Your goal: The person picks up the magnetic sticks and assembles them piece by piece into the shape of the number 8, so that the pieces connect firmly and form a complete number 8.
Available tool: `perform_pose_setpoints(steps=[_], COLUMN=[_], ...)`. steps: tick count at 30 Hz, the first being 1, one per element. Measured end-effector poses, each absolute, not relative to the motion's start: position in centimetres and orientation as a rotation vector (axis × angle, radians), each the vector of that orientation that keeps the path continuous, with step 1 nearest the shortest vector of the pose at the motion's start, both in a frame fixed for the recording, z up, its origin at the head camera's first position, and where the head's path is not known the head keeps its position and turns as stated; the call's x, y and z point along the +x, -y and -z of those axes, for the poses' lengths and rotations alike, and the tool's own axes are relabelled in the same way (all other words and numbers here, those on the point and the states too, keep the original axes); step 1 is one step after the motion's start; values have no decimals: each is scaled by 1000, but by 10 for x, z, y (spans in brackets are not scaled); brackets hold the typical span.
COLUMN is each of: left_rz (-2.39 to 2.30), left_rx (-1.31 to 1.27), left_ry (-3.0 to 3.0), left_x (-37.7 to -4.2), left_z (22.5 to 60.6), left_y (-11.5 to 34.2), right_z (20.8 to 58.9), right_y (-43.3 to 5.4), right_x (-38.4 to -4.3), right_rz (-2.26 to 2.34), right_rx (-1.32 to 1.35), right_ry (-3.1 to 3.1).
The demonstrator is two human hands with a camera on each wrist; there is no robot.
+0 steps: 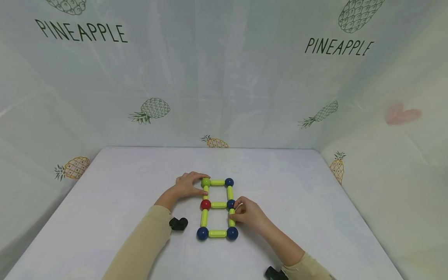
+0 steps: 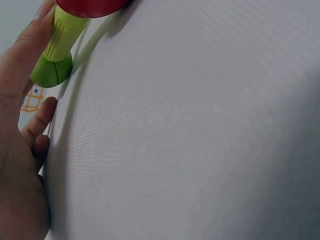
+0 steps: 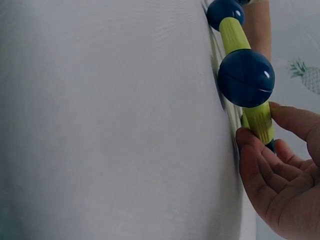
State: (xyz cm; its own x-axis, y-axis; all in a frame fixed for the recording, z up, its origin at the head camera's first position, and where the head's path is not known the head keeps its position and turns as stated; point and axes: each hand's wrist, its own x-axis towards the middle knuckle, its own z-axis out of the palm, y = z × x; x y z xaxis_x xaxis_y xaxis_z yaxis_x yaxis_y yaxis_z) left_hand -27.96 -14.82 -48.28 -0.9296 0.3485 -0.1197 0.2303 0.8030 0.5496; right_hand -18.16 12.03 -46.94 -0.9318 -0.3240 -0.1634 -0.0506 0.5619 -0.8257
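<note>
A flat ladder-shaped frame of toy building sticks and balls lies on the table. Yellow-green sticks (image 1: 219, 205) link a green ball (image 1: 205, 182), a red ball (image 1: 205, 204) and several dark blue balls (image 1: 202, 233) into two adjoining squares. At the far left corner my left hand (image 1: 189, 184) holds the frame, index finger at the green ball and thumb against the stick below it. My right hand (image 1: 250, 213) pinches the near right stick (image 3: 259, 122) between thumb and fingers, just below the middle blue ball. In the left wrist view, the red ball (image 2: 92, 6) is cut off by the top edge.
The white table (image 1: 297, 194) has its back edge against a hanging cloth (image 1: 224, 77) printed with pineapples. Dark wrist-camera mounts (image 1: 178, 224) show at both wrists, beside beige sleeves (image 1: 143, 241).
</note>
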Motion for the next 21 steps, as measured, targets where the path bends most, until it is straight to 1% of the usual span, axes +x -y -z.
perform_pose_setpoints(steps=[12, 21], left_rz=[-798, -781], left_rx=[451, 464], left_ry=[-2767, -2775], left_x=[-276, -279], left_z=[480, 484], left_y=[149, 149], right_z=[469, 468], right_y=[-121, -120], right_x=[-183, -187], right_rz=[1310, 1268], right_rx=[-346, -363], right_ry=[-2472, -2490])
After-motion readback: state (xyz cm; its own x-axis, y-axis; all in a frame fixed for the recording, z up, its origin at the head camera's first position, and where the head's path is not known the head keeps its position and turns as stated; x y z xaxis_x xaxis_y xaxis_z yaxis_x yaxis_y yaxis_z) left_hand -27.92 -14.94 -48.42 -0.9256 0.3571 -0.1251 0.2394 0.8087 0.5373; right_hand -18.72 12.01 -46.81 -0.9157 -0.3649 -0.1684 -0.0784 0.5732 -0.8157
